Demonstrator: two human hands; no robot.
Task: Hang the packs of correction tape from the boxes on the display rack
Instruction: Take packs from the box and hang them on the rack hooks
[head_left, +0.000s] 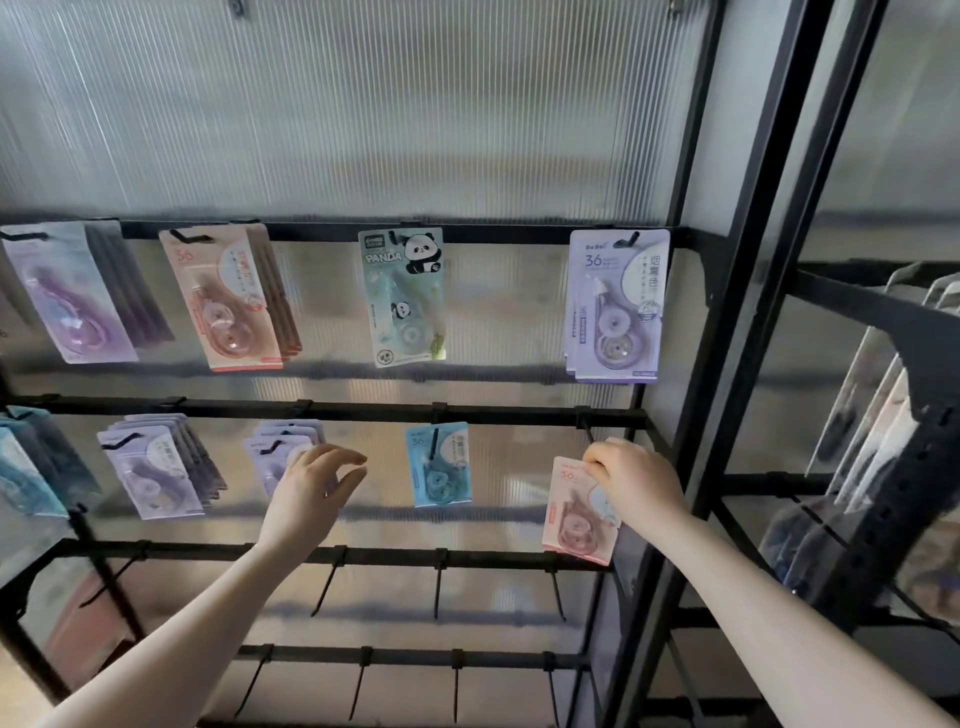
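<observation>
Step in hand: I judge I am hanging the pink pack (576, 512) on the empty hook (587, 430) at the right end of the middle rail (363, 411).
Right hand (631, 480): fingers curled, pinching the pack's top edge; the pack hangs just below the hook, not yet threaded.
Left hand (311, 488): fingers loosely bent, holding nothing, in front of the lilac packs (283, 449) left of the blue pack (439, 464).
Method: I would lift the pack's hang hole level with the hook tip, keep the card square, then push it toward the far panel.
Risk: my fingers cover the hole; I should shift the pinch to one corner.
Boxes: not in view.
</observation>
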